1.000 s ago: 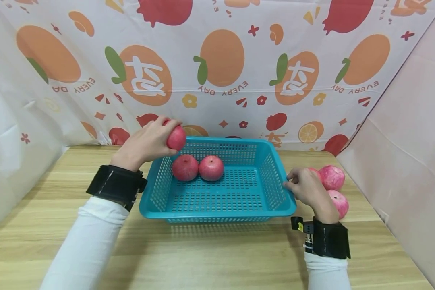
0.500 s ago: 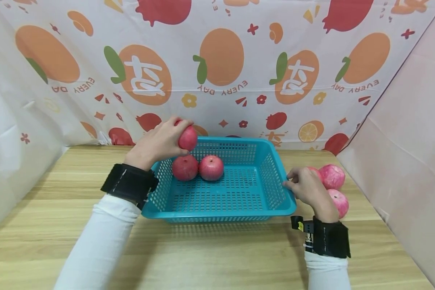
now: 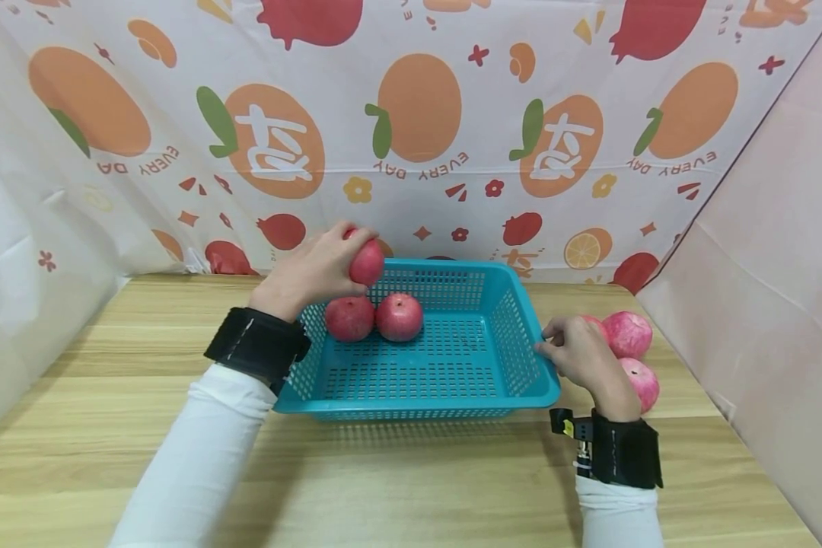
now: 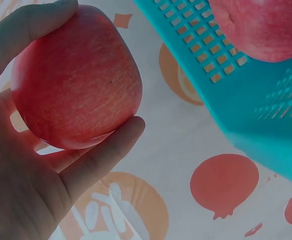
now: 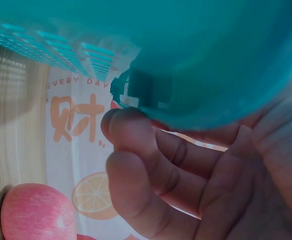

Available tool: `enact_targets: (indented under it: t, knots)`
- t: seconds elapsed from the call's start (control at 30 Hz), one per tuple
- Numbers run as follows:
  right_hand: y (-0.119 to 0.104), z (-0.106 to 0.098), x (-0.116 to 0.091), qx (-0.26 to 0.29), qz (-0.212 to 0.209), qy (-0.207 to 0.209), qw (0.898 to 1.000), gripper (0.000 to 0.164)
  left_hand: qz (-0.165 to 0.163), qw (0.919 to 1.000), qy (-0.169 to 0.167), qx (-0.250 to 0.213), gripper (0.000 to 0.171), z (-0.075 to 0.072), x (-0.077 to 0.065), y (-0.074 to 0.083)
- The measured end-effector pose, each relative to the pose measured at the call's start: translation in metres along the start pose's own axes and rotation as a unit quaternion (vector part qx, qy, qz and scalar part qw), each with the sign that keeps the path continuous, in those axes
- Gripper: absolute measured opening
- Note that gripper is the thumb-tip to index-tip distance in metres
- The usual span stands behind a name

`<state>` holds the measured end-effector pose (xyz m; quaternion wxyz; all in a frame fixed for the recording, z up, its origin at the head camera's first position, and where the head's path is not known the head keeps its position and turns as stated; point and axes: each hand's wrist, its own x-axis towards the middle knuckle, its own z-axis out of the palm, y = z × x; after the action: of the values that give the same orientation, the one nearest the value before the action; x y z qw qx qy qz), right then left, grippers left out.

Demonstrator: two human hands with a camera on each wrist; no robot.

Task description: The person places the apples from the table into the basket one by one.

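Note:
Above the back left corner of the blue-green plastic basket (image 3: 411, 406), my left hand (image 3: 308, 272) holds a red apple (image 3: 367, 263). The left wrist view shows thumb and fingers curved round this apple (image 4: 80, 80), apart from the basket wall (image 4: 241, 110). Two more apples, a darker one (image 3: 349, 321) and a lighter one (image 3: 399, 317), sit side by side in the basket's left part. At the right end, my right hand (image 3: 581, 358) grips the basket rim. In the right wrist view, its fingers (image 5: 130, 135) curl beneath that rim; the thumb is hidden there.
Right of the basket, several pinkish apples rest on the wooden table (image 3: 411, 487): one at the back (image 3: 628, 334), one in front (image 3: 641, 383), and one partly behind the right hand (image 3: 596, 326). A fruit-printed curtain (image 3: 418, 213) hangs behind the table.
My left hand has moved right with its apple, from the basket's left edge to over the back left corner. My right hand and the basket stay in place.

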<state>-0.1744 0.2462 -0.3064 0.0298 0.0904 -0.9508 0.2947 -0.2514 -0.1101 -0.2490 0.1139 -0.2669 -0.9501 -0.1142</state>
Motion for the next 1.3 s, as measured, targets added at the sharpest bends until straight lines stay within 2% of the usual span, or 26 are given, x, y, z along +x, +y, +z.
enact_targets:
  t: [0.17,0.4,0.77,1.1,1.3]
  knots:
    - [-0.001,0.000,0.000,0.001,0.003,-0.001,1.000,0.015,0.011,0.9999,-0.001,0.004,0.073,0.004,0.004,0.004]
    - [0.000,-0.001,0.000,0.002,0.003,-0.003,1.000,0.017,0.008,0.9998,-0.019,0.004,0.072,0.008,0.009,0.011]
    - [0.001,-0.001,0.001,0.002,0.003,-0.001,1.000,0.016,0.028,0.9995,-0.010,0.008,0.070,0.014,0.017,0.018]
    - [0.001,0.000,0.001,0.008,0.004,-0.004,1.000,0.016,0.045,0.9985,-0.017,0.027,0.073,0.018,0.024,0.026]
    - [0.001,0.000,0.001,0.006,0.002,-0.002,1.000,0.015,0.043,0.9984,-0.023,0.026,0.073,0.017,0.026,0.030]
